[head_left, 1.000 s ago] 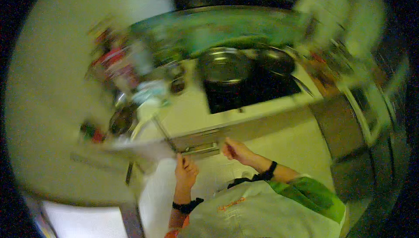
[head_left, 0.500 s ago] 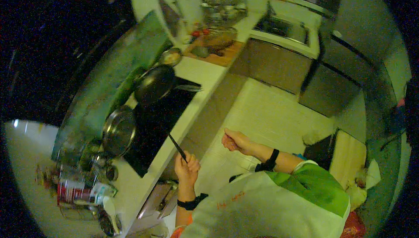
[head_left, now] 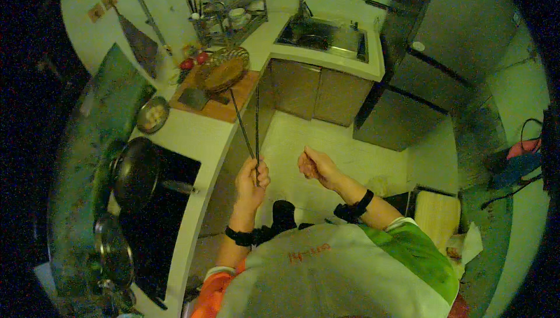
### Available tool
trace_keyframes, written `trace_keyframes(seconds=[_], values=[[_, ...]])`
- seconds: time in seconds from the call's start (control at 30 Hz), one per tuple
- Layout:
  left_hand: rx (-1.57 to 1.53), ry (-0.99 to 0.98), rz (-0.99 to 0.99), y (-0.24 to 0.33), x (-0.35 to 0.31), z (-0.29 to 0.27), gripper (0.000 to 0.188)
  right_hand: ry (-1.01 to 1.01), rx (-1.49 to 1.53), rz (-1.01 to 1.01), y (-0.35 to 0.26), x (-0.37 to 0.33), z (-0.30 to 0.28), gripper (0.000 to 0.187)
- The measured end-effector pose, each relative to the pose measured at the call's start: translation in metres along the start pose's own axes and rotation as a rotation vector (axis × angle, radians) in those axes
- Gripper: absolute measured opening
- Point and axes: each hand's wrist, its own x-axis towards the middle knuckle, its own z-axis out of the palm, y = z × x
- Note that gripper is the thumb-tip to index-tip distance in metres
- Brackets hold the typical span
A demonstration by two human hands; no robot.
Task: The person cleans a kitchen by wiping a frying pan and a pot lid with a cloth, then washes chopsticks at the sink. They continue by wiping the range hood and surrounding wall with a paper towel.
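Note:
My left hand [head_left: 252, 181] is closed around the lower ends of two long dark chopsticks [head_left: 242, 124]. Their tips point up and away, spread apart, in front of the counter's edge. To its right, my right hand [head_left: 321, 168] hangs over the floor with its fingers curled in, and nothing shows in it. Left of both hands, a dark frying pan [head_left: 135, 172] with a handle sits on the black cooktop [head_left: 175, 201]. Beyond it is a small metal bowl [head_left: 153, 114] with pale pieces of food. A wooden cutting board [head_left: 219, 111] bears a cleaver [head_left: 192, 97] and a patterned basket [head_left: 224, 72].
A shiny metal pan [head_left: 114, 254] stands at the near left of the cooktop. Red tomatoes [head_left: 186, 64] lie behind the board, beside a dish rack [head_left: 239, 20]. Farther right are a sink [head_left: 326, 35] and a dark refrigerator [head_left: 402, 108]. Cabinets [head_left: 291, 87] run under the counter.
The view has shifted, so cooktop and board sit farther left. The chopsticks, earlier seen as one stick pointing toward the cooktop, now show spread and point toward the board. My right hand remains curled.

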Motion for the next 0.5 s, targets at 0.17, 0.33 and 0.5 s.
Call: trace_keyframes(seconds=[0.17,0.33,0.5], values=[[0.044,0.062,0.03,0.005,0.107,0.037,0.016,0.172,-0.037,-0.064,-0.09,0.057,-0.054,0.049],[-0.053,-0.189,-0.13,0.014,0.201,0.064,0.013,0.321,-0.175,-0.159,-0.17,0.073,-0.102,0.049],[-0.051,-0.252,-0.24,0.014,0.305,0.078,0.014,0.285,-0.436,-0.148,-0.254,0.137,-0.183,0.049]])
